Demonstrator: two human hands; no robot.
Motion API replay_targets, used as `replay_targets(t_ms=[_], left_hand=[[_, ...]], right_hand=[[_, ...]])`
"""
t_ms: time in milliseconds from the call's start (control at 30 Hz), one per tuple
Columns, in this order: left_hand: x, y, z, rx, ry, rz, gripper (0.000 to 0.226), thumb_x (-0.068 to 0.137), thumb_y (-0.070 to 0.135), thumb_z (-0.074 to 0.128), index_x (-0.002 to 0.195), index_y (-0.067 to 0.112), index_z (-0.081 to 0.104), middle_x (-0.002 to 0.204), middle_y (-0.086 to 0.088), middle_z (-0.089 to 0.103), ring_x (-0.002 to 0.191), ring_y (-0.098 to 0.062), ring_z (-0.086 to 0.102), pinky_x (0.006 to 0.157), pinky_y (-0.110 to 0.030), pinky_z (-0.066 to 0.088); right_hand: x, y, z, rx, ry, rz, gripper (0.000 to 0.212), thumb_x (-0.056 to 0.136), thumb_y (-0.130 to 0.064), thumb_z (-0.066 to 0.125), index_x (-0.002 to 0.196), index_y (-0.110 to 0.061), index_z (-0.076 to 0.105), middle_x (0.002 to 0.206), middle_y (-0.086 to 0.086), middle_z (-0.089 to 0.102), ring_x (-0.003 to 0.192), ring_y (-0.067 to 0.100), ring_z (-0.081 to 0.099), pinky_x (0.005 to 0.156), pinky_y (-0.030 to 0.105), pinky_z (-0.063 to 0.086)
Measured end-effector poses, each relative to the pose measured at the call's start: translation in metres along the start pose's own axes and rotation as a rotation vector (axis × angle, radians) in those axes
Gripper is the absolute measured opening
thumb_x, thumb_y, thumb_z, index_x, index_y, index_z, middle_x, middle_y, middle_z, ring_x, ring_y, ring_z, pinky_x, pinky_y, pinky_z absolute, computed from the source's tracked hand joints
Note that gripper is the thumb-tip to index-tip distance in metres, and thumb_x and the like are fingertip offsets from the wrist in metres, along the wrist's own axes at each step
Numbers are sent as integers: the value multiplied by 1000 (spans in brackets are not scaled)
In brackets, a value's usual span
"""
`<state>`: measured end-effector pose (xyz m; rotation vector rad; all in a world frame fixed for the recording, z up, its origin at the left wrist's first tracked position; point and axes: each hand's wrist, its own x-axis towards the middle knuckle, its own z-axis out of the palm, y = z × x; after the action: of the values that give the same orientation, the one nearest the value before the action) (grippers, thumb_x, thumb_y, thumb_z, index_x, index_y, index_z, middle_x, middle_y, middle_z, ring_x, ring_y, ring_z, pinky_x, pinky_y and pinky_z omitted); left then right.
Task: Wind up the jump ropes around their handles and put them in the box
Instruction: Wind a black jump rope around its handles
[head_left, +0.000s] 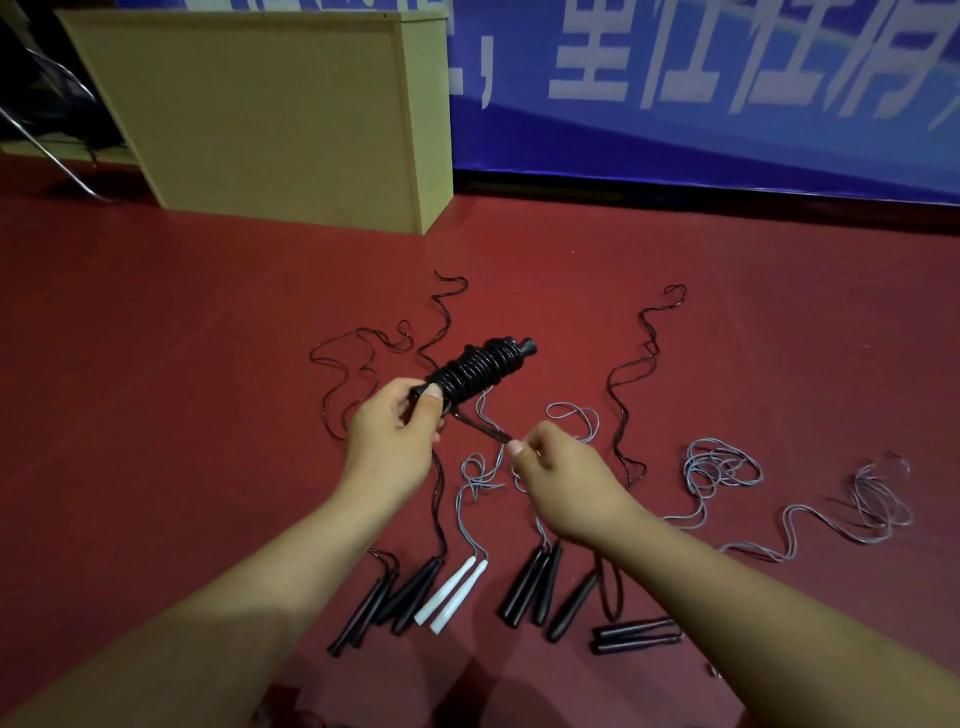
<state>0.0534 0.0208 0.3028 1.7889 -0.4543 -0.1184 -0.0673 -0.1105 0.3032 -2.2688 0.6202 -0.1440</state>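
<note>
My left hand (387, 439) grips the near end of a pair of black handles with black rope coiled tightly round them, the wound jump rope (480, 366), held above the floor. My right hand (558, 480) pinches the loose end of that black rope (480, 428), stretched taut between both hands. On the red floor below lie several unwound ropes: black handle pairs (410, 595) (535, 584) (636, 635), a white handle pair (451, 595), and loose black cords (631, 374) and grey cords (719, 465). No open box can be made out.
A tall beige wooden cabinet (280, 114) stands on the floor at the back left. A blue banner (701, 93) with white characters runs along the back right. Metal chair legs (47, 150) show at the far left.
</note>
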Motion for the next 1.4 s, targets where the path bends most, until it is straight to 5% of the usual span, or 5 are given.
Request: replay_targets(t_ms=[200,400,700,1033,1400], left_hand=[[2,-9,-9,380,-62,133,13,94,31,59,85,22,64,59,2,58,56,-15,55,56,-27,41],[6,-19,-13,589,-155,154,8,93,30,59,88,28,64,59,7,54,57,-11,51,50,-25,34],[18,-32,-22,742,-276,-1,15,93,31,56,86,21,64,75,-2,70,78,-26,64,69,-36,51],[-3,-20,-16,651,-763,148,8,95,22,58,88,23,61,71,1,71,71,-19,66,72,-32,51],[-19,3,-6,506,-966,244,14,97,13,56,89,25,57,68,7,51,60,-5,41,59,-22,34]], right_hand=[[-12,-11,-3,-96,-266,-160,37,100,-40,45,84,-14,67,62,-8,49,61,8,47,59,24,35],[-16,-11,-19,-189,-374,-224,37,94,-36,57,69,-11,48,61,-1,42,56,13,37,52,27,31],[-14,-4,-39,-498,13,-133,47,87,-58,58,73,-13,58,62,1,53,67,28,55,51,31,34],[1,15,-43,-199,321,-133,34,91,-45,59,74,-16,59,65,-4,56,69,25,53,59,36,42],[9,37,-42,-133,169,14,30,90,-41,64,79,-14,69,62,-6,54,60,11,50,53,24,33]])
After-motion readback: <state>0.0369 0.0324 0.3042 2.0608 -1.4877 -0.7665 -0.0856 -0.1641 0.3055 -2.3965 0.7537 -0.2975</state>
